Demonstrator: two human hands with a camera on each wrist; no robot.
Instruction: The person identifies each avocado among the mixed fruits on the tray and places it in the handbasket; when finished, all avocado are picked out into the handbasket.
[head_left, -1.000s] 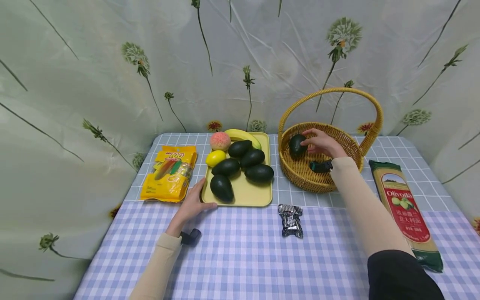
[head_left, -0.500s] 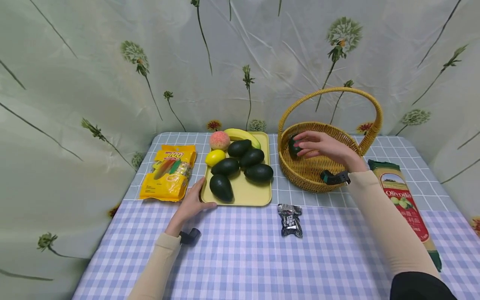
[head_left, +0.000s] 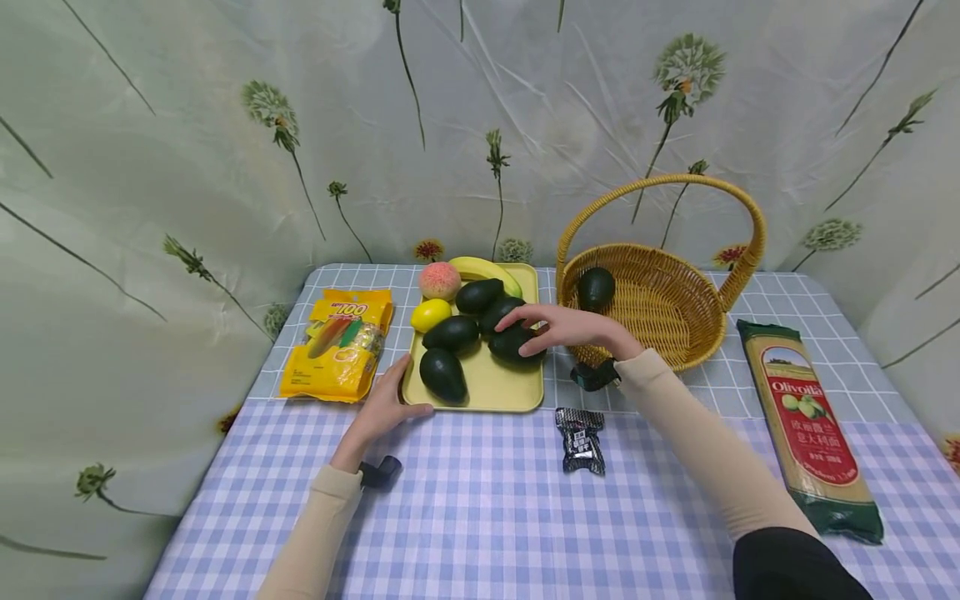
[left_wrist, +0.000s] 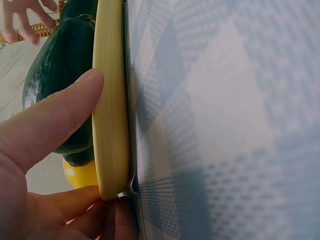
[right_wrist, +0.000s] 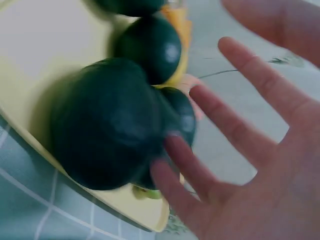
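Observation:
On the yellow tray (head_left: 491,402) lie several dark green avocados (head_left: 442,375), a lemon (head_left: 431,316), a peach (head_left: 440,282) and a banana (head_left: 480,271). My left hand (head_left: 381,410) grips the tray's near left corner; in the left wrist view the thumb (left_wrist: 65,110) lies against the rim and the other fingers bend at the corner. My right hand (head_left: 562,327) hovers over the tray's right side, fingers spread, above the right-hand avocado (right_wrist: 107,125), holding nothing. One avocado (head_left: 596,289) sits in the wicker basket (head_left: 675,321), at its left.
The basket's tall handle (head_left: 660,181) arches over it. A yellow candy bag (head_left: 337,346) lies left of the tray. In front is a small black wrapped packet (head_left: 581,442). A spaghetti pack (head_left: 810,429) lies at the right. A floral curtain (head_left: 480,125) hangs behind.
My right hand has let go of the avocado in the basket, lifted, and moved left to above the tray. My left hand has stayed at the tray's corner.

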